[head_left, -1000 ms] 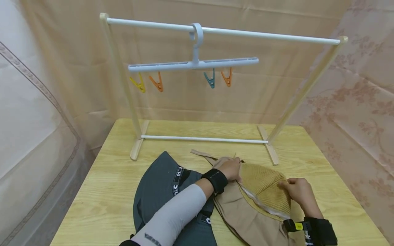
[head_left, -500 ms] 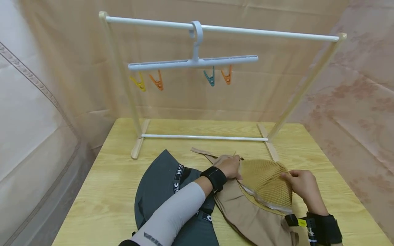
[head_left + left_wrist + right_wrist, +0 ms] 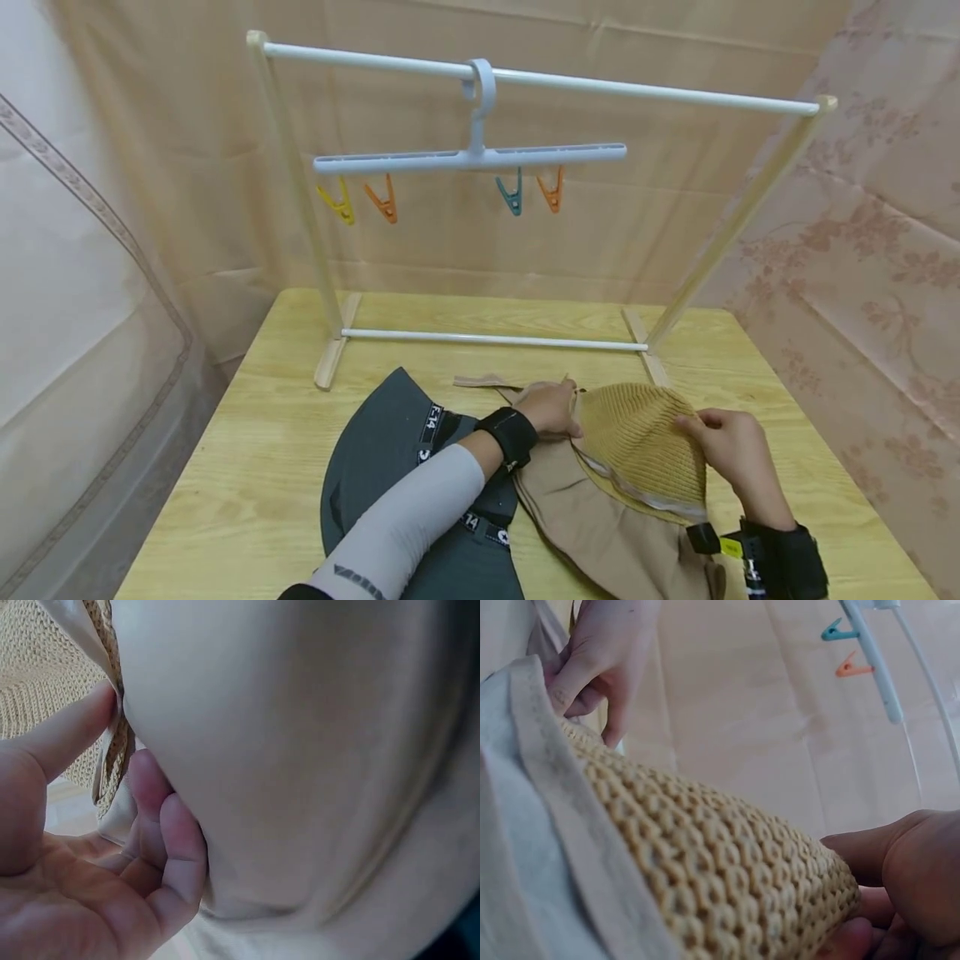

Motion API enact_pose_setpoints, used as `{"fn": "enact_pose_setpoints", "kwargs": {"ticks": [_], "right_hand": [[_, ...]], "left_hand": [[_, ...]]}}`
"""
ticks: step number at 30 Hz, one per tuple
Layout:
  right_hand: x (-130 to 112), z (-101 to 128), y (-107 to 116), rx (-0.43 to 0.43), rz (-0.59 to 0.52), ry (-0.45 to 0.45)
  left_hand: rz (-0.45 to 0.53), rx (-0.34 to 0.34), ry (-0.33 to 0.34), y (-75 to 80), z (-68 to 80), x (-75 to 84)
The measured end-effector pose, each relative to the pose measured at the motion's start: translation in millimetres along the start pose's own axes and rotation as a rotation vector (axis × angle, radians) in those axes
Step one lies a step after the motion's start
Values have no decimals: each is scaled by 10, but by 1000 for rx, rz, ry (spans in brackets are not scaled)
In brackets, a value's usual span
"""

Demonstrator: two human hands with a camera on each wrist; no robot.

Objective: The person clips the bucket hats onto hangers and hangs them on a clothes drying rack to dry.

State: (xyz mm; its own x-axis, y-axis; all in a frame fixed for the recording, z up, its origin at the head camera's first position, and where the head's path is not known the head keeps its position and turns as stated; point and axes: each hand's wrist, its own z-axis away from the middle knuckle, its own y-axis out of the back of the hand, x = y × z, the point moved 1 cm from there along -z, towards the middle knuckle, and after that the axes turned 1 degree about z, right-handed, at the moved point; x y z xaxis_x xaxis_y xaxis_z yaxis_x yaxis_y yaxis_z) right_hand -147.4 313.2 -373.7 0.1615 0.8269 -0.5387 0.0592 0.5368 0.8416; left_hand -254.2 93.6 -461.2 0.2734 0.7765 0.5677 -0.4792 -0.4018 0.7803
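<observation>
A beige sun hat with a wide fabric brim (image 3: 600,517) and a yellow-tan woven crown (image 3: 637,433) lies at the front right of the table. My left hand (image 3: 546,408) pinches the hat's edge where crown and brim meet; the left wrist view shows thumb and fingers of this hand (image 3: 97,877) about that seam. On the crown's far right side, my right hand (image 3: 735,454) pinches the weave between thumb and fingers, also seen in the right wrist view, where the woven crown (image 3: 720,862) stretches between both hands. Beneath my left forearm lies a dark grey hat (image 3: 382,458) with a lettered black band.
Behind the hats stands a rack with a white top rail (image 3: 637,87) and a low crossbar (image 3: 487,337). A pale blue hanger (image 3: 480,157) hooks over the top rail, with several coloured clips, such as the yellow clip (image 3: 339,204), below it. Curtains surround the wooden table (image 3: 240,467).
My right hand has moved slightly up, away from me, drawing the woven crown flatter and wider. My left hand keeps its pinch with little movement.
</observation>
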Motion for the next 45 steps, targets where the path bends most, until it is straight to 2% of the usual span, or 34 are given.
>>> {"fn": "enact_pose_setpoints", "kwargs": {"ticks": [4, 11, 18, 27, 36, 41, 45], "right_hand": [[-58, 9, 28, 9, -4, 7], [-178, 26, 29, 62, -2, 52], [-271, 12, 63, 101, -10, 74], [-385, 33, 102, 143, -10, 98], [-519, 35, 117, 157, -13, 153], [-608, 0, 167, 160, -13, 182], [-655, -17, 195, 159, -20, 192]], "left_hand": [[-9, 8, -2, 14, 29, 15], [14, 48, 33, 13, 26, -16], [-33, 101, 23, 68, 40, 5], [17, 194, -22, 143, 120, 36], [91, 261, 24, 154, 190, 24], [138, 305, 8, 186, 199, 27], [135, 348, -19, 211, 206, 23]]}}
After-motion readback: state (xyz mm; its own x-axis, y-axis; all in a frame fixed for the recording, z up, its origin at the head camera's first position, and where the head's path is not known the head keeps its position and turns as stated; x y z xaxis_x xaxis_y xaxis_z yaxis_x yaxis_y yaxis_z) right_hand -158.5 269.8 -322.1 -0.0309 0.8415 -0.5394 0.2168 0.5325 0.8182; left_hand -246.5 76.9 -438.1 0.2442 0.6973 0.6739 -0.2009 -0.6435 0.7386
